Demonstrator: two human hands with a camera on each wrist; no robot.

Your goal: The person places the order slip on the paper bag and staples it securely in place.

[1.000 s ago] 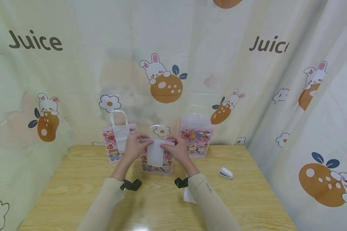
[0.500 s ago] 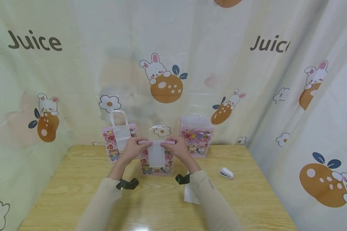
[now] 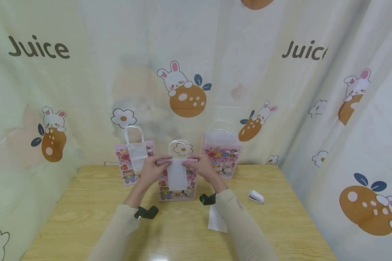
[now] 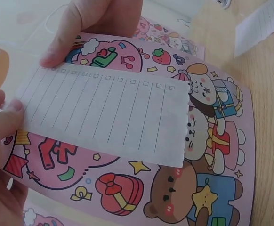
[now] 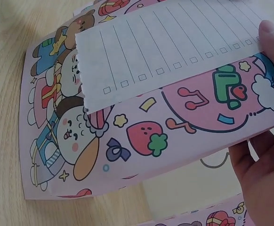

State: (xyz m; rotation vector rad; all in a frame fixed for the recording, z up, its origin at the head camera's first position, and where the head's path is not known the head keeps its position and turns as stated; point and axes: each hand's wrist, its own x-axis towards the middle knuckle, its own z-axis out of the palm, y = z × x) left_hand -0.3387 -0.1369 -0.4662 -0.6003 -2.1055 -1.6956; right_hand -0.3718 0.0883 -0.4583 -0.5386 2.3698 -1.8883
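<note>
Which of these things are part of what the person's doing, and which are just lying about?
Likely part of the job:
left hand and right hand, pinching the bag's top
middle pink bag
lined paper strip on its front

Untouched, though perhaps meant for it:
left bag, bearing a white strip
right bag
white stapler-like object
loose paper

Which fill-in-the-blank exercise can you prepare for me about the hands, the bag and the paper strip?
1. The left hand and the right hand pinch the middle bag at its ____, not its bottom.
2. The paper strip on its front is ____ in colour.
3. That strip is ruled with thin, straight ____.
4. In the head view, the small gadget lies to the ____ of the right hand.

Missing words: top; white; lines; right
</note>
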